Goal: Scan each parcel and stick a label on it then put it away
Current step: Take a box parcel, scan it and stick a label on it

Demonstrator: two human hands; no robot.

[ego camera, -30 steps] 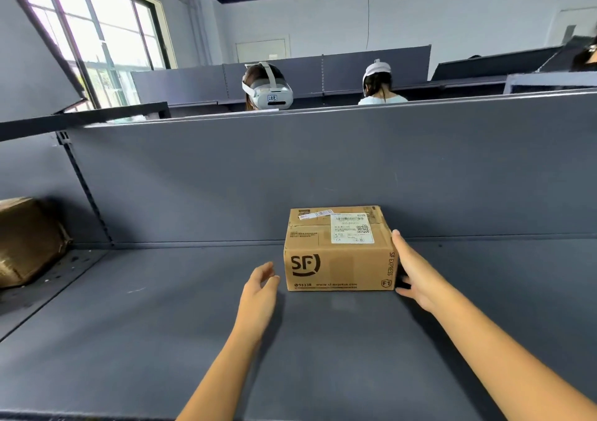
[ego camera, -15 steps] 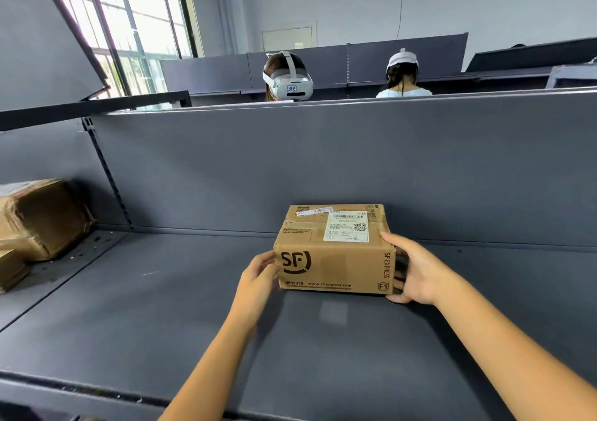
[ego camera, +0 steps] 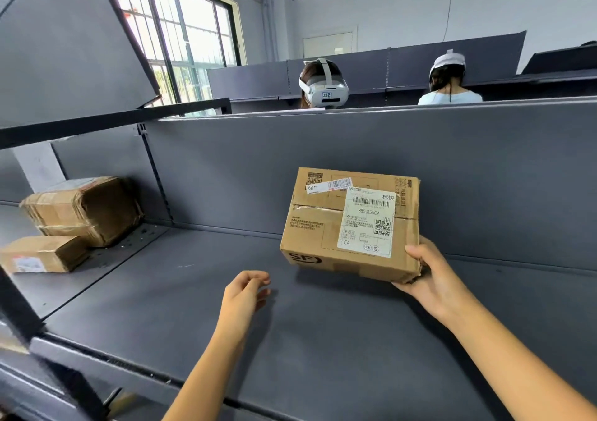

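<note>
Grey shelf [ego camera: 193, 307]: my right hand [ego camera: 433, 278] grips the tilted parcel [ego camera: 323, 214] at its corner; my left hand [ego camera: 244, 294], loosely curled, holds nothing.

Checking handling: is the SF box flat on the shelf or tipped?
Tipped: right hand holds the box by a corner, labelled top tilted toward the camera.

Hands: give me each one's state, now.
Left hand: open, fingers loosely curled, holding nothing.
Right hand: holding the cardboard parcel at its near right corner.
</note>
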